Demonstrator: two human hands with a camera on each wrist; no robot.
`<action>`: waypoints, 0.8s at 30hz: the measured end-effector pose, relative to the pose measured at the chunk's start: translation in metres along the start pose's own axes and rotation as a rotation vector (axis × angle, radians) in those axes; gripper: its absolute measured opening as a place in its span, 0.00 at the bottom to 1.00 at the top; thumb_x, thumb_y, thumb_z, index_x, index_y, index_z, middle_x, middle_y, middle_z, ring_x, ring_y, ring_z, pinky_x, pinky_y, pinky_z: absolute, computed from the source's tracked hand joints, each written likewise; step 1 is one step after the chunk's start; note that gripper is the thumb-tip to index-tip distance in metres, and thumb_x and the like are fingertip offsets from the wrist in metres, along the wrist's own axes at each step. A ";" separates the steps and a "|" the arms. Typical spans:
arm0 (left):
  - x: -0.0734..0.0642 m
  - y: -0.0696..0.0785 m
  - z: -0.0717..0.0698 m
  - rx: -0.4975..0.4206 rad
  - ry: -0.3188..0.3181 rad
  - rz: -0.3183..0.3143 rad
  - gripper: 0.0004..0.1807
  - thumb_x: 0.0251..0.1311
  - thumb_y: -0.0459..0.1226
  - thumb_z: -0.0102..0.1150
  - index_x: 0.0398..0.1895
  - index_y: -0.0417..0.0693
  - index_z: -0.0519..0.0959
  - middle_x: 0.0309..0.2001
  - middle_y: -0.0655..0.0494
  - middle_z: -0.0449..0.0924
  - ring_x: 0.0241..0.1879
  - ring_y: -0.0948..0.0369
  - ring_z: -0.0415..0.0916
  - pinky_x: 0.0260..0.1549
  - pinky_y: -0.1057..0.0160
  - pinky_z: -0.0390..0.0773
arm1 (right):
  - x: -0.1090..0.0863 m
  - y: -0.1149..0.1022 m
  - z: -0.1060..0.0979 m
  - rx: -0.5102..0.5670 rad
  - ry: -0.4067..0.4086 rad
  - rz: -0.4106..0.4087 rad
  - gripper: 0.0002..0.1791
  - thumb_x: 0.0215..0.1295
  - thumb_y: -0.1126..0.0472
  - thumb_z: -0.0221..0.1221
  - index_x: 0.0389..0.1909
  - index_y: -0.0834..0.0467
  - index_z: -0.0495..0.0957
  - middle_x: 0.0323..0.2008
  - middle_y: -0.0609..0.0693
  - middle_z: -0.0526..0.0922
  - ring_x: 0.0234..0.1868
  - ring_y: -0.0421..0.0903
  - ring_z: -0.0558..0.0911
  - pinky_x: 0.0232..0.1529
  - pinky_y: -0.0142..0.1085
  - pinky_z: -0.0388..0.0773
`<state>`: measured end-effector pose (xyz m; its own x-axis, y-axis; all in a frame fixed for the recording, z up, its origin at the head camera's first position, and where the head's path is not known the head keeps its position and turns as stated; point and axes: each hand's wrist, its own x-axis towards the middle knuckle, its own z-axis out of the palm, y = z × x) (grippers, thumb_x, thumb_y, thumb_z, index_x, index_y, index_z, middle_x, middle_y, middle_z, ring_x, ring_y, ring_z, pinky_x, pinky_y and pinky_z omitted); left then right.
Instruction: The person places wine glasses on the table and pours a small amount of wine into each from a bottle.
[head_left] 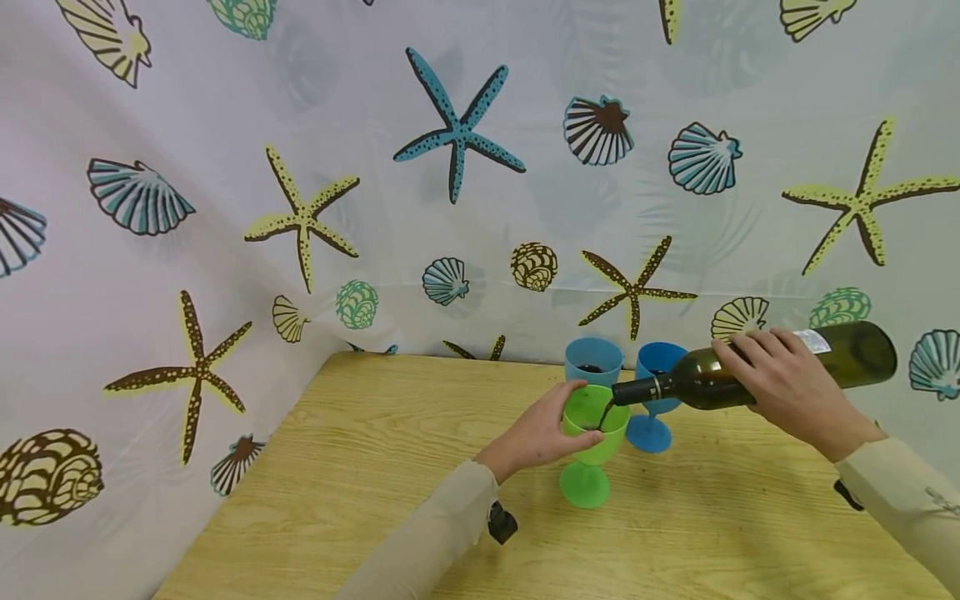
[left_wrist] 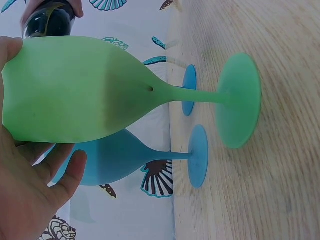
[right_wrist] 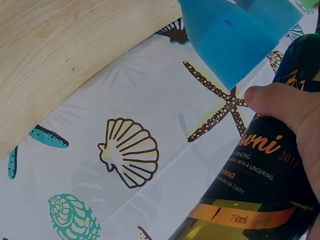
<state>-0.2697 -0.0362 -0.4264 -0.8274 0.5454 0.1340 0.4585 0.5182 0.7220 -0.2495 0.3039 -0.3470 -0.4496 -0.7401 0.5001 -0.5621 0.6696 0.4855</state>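
In the head view, my left hand (head_left: 536, 429) holds a green plastic goblet (head_left: 596, 454) near its rim, thumb in front and fingers around the far side. The goblet stands upright, its foot on the wooden table (head_left: 420, 433). My right hand (head_left: 791, 387) grips a dark wine bottle (head_left: 862, 354) around its body, tipped with the neck pointing left over the goblet. A thin dark stream runs from the bottle mouth into the goblet, where dark liquid shows. The left wrist view shows the liquid's shade low in the green bowl (left_wrist: 65, 85). A label reading 750ml is on the bottle (right_wrist: 240, 185).
Close behind the green goblet stand a light blue goblet (head_left: 592, 354) and a darker blue goblet (head_left: 651, 433), both with dark liquid inside. A white curtain (head_left: 510, 200) printed with shells and starfish hangs along the table's back and left edges.
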 end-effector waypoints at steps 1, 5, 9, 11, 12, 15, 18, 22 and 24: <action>0.000 0.000 0.000 -0.002 0.000 0.002 0.45 0.56 0.60 0.58 0.72 0.53 0.54 0.63 0.55 0.63 0.57 0.61 0.69 0.53 0.58 0.72 | 0.000 0.000 0.000 0.001 -0.001 0.001 0.48 0.27 0.66 0.78 0.58 0.66 0.69 0.45 0.66 0.76 0.44 0.64 0.75 0.45 0.57 0.71; 0.000 0.000 0.000 -0.003 0.002 0.004 0.45 0.57 0.59 0.58 0.72 0.52 0.54 0.63 0.55 0.64 0.56 0.61 0.69 0.52 0.58 0.72 | 0.001 0.000 -0.001 0.005 -0.003 0.003 0.49 0.26 0.65 0.79 0.58 0.66 0.69 0.45 0.66 0.76 0.45 0.64 0.75 0.45 0.57 0.71; -0.001 0.000 0.001 -0.001 0.006 0.001 0.45 0.56 0.60 0.58 0.72 0.53 0.54 0.63 0.55 0.64 0.56 0.61 0.69 0.52 0.58 0.72 | 0.001 -0.001 -0.001 0.006 0.000 -0.007 0.49 0.27 0.66 0.78 0.58 0.66 0.69 0.44 0.66 0.76 0.45 0.64 0.74 0.44 0.56 0.71; -0.001 0.000 0.001 0.001 0.009 0.000 0.45 0.56 0.59 0.58 0.72 0.53 0.54 0.63 0.55 0.64 0.56 0.61 0.69 0.52 0.58 0.72 | 0.001 -0.001 0.000 0.007 0.002 -0.012 0.48 0.28 0.67 0.77 0.58 0.66 0.69 0.44 0.66 0.76 0.45 0.64 0.74 0.44 0.56 0.71; -0.001 0.000 0.001 0.002 0.009 0.000 0.45 0.56 0.59 0.58 0.72 0.53 0.54 0.64 0.55 0.63 0.56 0.61 0.69 0.53 0.58 0.72 | 0.001 0.000 0.000 0.006 0.003 -0.015 0.47 0.28 0.67 0.77 0.58 0.66 0.69 0.44 0.66 0.76 0.45 0.64 0.75 0.44 0.56 0.71; -0.001 0.000 0.001 0.007 0.011 -0.003 0.45 0.56 0.59 0.59 0.72 0.53 0.54 0.64 0.55 0.63 0.57 0.61 0.68 0.53 0.57 0.72 | 0.001 0.000 0.001 0.004 0.004 -0.020 0.47 0.28 0.68 0.77 0.58 0.66 0.68 0.44 0.66 0.75 0.44 0.64 0.74 0.44 0.56 0.71; 0.000 -0.001 0.002 0.010 0.010 -0.004 0.45 0.56 0.60 0.58 0.72 0.54 0.54 0.65 0.55 0.62 0.58 0.60 0.68 0.54 0.57 0.71 | 0.001 0.001 0.001 0.001 0.006 -0.028 0.47 0.29 0.68 0.76 0.58 0.66 0.68 0.44 0.66 0.76 0.44 0.64 0.74 0.44 0.56 0.71; 0.000 -0.002 0.002 0.013 0.008 -0.004 0.45 0.56 0.61 0.58 0.73 0.54 0.54 0.65 0.56 0.62 0.58 0.60 0.67 0.54 0.57 0.71 | 0.002 0.001 0.000 0.002 0.011 -0.036 0.45 0.31 0.69 0.74 0.58 0.67 0.69 0.44 0.67 0.76 0.44 0.64 0.74 0.44 0.56 0.71; 0.000 -0.002 0.002 0.014 0.008 -0.004 0.46 0.56 0.61 0.57 0.73 0.54 0.54 0.65 0.56 0.62 0.59 0.60 0.67 0.54 0.56 0.71 | 0.002 0.001 0.000 0.002 0.013 -0.038 0.45 0.31 0.70 0.74 0.58 0.66 0.69 0.44 0.67 0.76 0.44 0.64 0.74 0.43 0.56 0.71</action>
<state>-0.2702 -0.0361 -0.4295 -0.8319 0.5379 0.1366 0.4595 0.5296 0.7130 -0.2514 0.3035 -0.3457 -0.4191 -0.7638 0.4909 -0.5799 0.6412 0.5026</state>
